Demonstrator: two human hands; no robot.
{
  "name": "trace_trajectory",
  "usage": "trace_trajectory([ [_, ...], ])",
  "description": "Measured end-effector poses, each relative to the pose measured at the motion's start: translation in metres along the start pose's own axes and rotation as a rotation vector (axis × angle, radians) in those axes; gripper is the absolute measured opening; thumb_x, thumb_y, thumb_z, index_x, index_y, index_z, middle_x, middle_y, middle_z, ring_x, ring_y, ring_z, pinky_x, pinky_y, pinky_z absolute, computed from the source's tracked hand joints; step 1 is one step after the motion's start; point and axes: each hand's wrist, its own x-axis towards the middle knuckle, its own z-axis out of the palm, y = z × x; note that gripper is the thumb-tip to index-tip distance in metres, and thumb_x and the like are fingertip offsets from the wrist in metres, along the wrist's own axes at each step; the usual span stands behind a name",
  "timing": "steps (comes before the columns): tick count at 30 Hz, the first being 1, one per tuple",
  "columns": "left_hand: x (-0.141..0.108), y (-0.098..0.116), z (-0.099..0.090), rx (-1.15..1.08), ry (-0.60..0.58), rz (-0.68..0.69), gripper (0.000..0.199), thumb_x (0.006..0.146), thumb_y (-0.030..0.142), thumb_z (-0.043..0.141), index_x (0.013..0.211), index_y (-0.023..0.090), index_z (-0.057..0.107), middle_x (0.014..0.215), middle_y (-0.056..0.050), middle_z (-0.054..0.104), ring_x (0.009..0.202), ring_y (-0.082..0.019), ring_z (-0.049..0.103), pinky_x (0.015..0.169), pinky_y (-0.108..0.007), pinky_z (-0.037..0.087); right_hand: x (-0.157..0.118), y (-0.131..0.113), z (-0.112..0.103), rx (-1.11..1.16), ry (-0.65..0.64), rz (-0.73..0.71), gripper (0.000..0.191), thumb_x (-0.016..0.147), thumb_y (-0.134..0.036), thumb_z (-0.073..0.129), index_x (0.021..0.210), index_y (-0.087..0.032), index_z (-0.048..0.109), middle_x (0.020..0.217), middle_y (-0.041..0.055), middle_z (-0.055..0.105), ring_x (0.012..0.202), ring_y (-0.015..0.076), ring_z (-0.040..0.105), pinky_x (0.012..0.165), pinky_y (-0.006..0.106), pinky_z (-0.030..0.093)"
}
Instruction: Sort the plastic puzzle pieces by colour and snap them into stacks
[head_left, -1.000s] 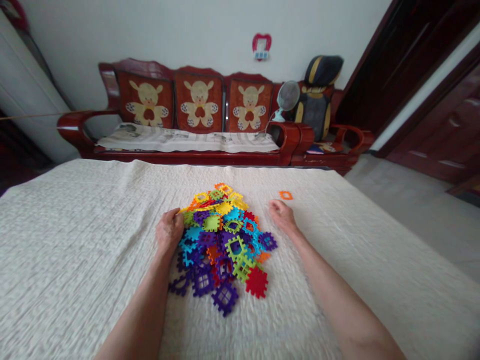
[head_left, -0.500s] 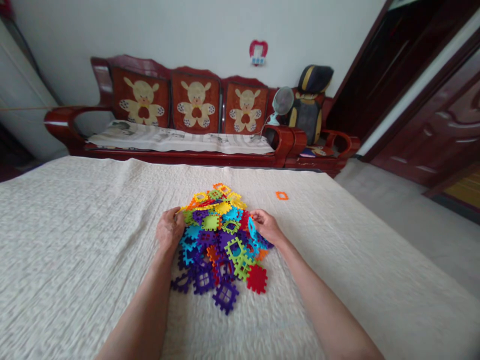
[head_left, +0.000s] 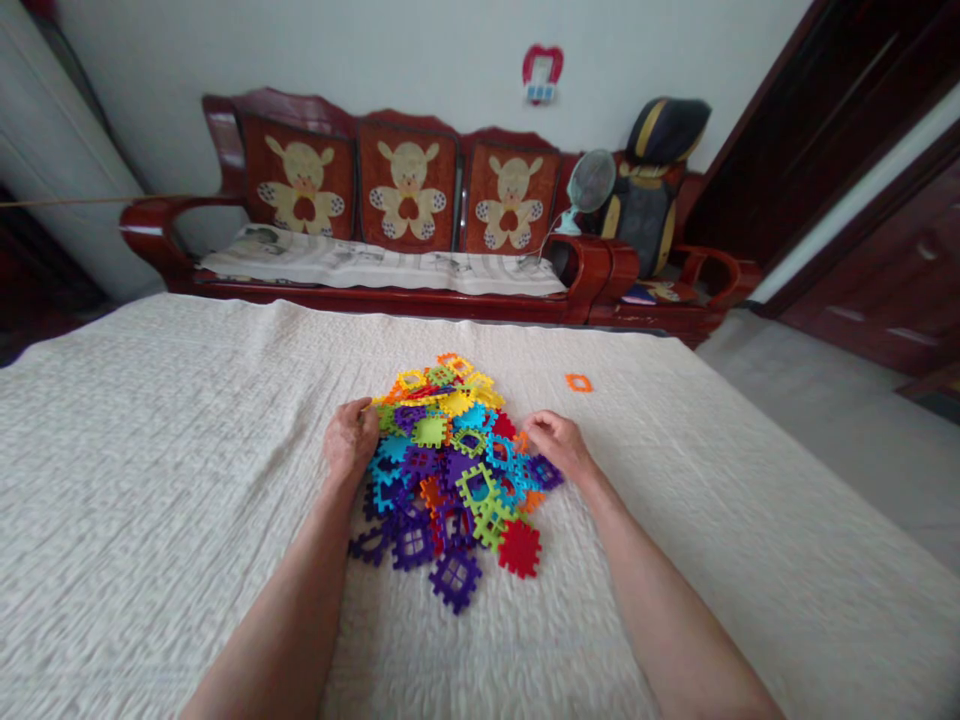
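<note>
Interlocking plastic tiles (head_left: pixel 456 470) with notched edges lie in a loose heap on the bed-like covered surface, in purple, green, blue, red, yellow and orange. At the heap's left side, my left hand (head_left: pixel 352 436) is closed at the end of a yellow tile (head_left: pixel 401 402) seen nearly edge-on. My right hand (head_left: pixel 559 442) hovers at the right side with curled, closed fingers. Its fingertips are beside an orange tile (head_left: pixel 522 441); whether they grip anything is hidden. A blue frame tile (head_left: pixel 500 452) lies flat just left of them. Nearest me are a purple window tile (head_left: pixel 456 578) and a solid red tile (head_left: pixel 520 548).
One orange frame tile (head_left: pixel 579 383) lies apart, behind my right hand. The quilted white cover (head_left: pixel 187 480) has wrinkles on the left. Beyond its far edge stand a wooden sofa (head_left: pixel 390 306) with bear cushions (head_left: pixel 409 190) and a small fan (head_left: pixel 591 182).
My right hand has let go of the blue frame tile, which now lies flat on the heap. My left hand stays at the yellow tile. The camera view has shifted slightly.
</note>
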Motion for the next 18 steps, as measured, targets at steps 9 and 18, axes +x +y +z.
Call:
trace_trajectory([
  [9, -0.002, 0.004, -0.002, 0.007, -0.004, 0.011, 0.034, 0.092, 0.030, 0.050, 0.114, 0.018, 0.073, 0.117, -0.011, 0.071, 0.108, -0.026, 0.065, 0.095, -0.037, 0.050, -0.004, -0.058, 0.027, -0.098, -0.054, -0.389, 0.019, 0.086, -0.028, 0.054, 0.095, -0.024, 0.070, 0.102, 0.0057, 0.073, 0.100, 0.0199, 0.067, 0.095, 0.035, 0.051],
  [18, 0.002, 0.001, 0.002, -0.017, -0.063, 0.165, 0.033, 0.092, 0.025, 0.047, 0.112, 0.016, 0.072, 0.116, -0.011, 0.072, 0.111, -0.024, 0.065, 0.101, -0.036, 0.048, 0.008, -0.093, 0.078, -0.381, -0.290, -0.499, 0.046, 0.079, -0.021, 0.066, 0.126, -0.019, 0.064, 0.129, 0.0118, 0.066, 0.120, 0.0275, 0.058, 0.106, 0.045, 0.043],
])
